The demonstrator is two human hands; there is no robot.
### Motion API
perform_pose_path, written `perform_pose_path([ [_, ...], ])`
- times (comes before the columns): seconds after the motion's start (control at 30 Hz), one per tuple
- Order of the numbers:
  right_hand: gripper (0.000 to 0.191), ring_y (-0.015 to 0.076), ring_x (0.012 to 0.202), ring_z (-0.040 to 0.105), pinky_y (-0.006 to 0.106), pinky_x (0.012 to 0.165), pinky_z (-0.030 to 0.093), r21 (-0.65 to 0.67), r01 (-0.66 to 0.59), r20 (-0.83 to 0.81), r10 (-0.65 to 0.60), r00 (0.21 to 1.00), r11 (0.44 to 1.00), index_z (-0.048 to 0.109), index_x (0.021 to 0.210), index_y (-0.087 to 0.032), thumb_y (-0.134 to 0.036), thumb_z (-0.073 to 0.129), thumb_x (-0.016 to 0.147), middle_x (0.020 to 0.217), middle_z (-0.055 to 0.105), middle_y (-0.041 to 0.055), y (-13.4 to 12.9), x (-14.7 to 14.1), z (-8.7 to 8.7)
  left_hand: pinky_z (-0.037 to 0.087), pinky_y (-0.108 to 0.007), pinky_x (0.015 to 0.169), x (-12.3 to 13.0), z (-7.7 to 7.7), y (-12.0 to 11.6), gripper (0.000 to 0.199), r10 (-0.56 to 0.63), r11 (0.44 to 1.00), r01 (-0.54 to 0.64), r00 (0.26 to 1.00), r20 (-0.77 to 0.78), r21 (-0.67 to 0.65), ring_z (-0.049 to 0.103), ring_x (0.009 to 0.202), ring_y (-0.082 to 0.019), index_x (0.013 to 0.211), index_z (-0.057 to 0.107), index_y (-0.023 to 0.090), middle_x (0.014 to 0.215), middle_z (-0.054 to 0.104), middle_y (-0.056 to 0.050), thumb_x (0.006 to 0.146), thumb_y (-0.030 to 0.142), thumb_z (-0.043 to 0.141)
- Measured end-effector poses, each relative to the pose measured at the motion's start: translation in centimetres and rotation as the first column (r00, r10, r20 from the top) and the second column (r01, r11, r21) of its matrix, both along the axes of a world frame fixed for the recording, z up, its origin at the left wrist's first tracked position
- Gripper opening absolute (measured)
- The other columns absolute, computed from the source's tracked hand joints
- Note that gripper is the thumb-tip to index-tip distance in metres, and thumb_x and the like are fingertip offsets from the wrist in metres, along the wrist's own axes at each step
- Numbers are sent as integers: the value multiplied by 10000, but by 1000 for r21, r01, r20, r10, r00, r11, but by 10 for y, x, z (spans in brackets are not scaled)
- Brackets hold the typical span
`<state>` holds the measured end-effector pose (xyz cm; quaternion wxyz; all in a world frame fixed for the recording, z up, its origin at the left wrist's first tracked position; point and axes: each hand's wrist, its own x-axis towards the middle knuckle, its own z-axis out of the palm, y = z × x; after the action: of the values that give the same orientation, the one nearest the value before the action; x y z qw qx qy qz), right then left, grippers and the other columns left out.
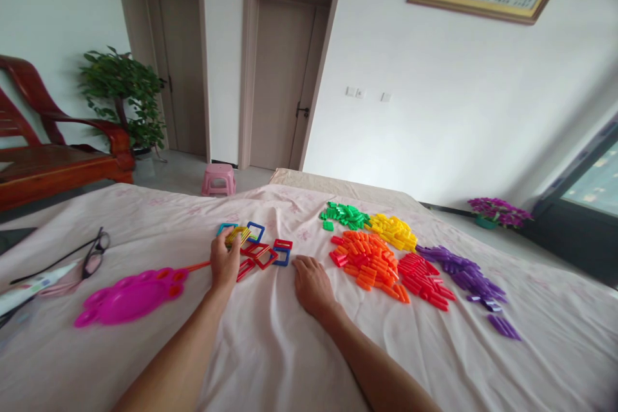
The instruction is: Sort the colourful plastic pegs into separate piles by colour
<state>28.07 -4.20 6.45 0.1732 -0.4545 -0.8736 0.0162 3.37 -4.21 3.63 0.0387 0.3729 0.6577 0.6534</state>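
Note:
My left hand is closed on a yellow frame piece, among square plastic frames on the cloth. Blue frames lie just beyond it, and red frames are to its right. Resting on the cloth, my right hand is beside a blue frame, its fingers partly bent and nothing visible in them. Further right are piles of small pieces: green, yellow, orange, red and purple.
A magenta plastic tray lies left of my left arm. Black glasses and a white item are at the far left of the cloth. Beyond stand a pink stool and a wooden chair.

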Motion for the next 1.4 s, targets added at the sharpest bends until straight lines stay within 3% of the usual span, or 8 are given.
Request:
perform_pose_path([
  [0.27, 375, 213, 1163, 529, 312, 1013, 372, -24, -13, -25, 12, 1000, 1000, 611, 1249, -228, -168, 453, 914, 1282, 610, 67, 7, 2, -2, 426, -454, 1022, 0, -4, 4, 312, -8, 999, 3, 991, -132, -43, 568, 1091, -269, 1076, 665, 181, 1095, 660, -105, 820, 318, 552],
  [0.47, 353, 191, 1011, 597, 290, 920, 431, -80, -54, -77, 48, 996, 995, 669, 1128, -240, -117, 471, 864, 1092, 689, 48, 16, -6, 23, 441, -432, 1011, -2, -5, 5, 297, -12, 999, 6, 990, -144, -39, 573, 1082, -258, 1061, 666, 188, 1081, 654, -100, 822, 325, 556],
  [0.57, 420, 202, 1112, 547, 314, 970, 412, -6, -187, -115, 185, 976, 982, 611, 1234, -256, -132, 517, 844, 1226, 642, 44, 18, -25, 34, 439, -436, 1018, -2, -5, 5, 280, -29, 999, 23, 988, -151, -44, 573, 1095, -260, 1043, 668, 187, 1086, 652, -103, 829, 323, 552],
  [0.7, 584, 212, 1245, 452, 338, 1045, 360, -12, -395, -16, 395, 919, 919, 497, 1375, -267, -115, 561, 815, 1367, 561, 30, 24, -50, 38, 450, -425, 1011, -2, -5, 7, 248, -60, 997, 51, 984, -167, -54, 585, 1089, -252, 1007, 673, 201, 1085, 659, -91, 831, 333, 558],
  [0.83, 447, 195, 1120, 518, 314, 988, 385, -27, -450, 88, 450, 888, 893, 545, 1307, -286, -141, 544, 884, 1231, 635, 22, 33, -62, 38, 461, -411, 996, -3, -5, 11, 223, -94, 994, 81, 978, -184, -76, 594, 1075, -242, 977, 682, 207, 1067, 668, -81, 831, 317, 554],
  [1.0, 135, 204, 963, 556, 292, 851, 420, 22, -436, 143, 429, 892, 899, 674, 1015, -249, -267, 591, 910, 989, 680, 36, 34, -64, 37, 463, -406, 993, -3, -6, 14, 217, -122, 988, 100, 972, -200, -116, 596, 1072, -237, 965, 691, 215, 1057, 672, -73, 834, 323, 556],
  [1.27, 125, 194, 921, 586, 292, 829, 405, 33, -409, 89, 405, 910, 912, 682, 974, -254, -230, 577, 911, 948, 707, 18, 30, -60, 33, 448, -422, 1012, -2, -6, 13, 214, -120, 985, 85, 960, -253, -147, 590, 1082, -249, 969, 696, 233, 1078, 673, -76, 826, 338, 575],
  [1.4, 159, 189, 874, 584, 289, 816, 407, 67, -414, 40, 412, 910, 908, 680, 937, -244, -234, 522, 945, 898, 706, 24, 32, -58, 26, 408, -452, 1053, 3, 3, 8, 215, -79, 991, 36, 932, -353, -126, 566, 1141, -272, 997, 692, 245, 1119, 669, -89, 842, 315, 560],
])
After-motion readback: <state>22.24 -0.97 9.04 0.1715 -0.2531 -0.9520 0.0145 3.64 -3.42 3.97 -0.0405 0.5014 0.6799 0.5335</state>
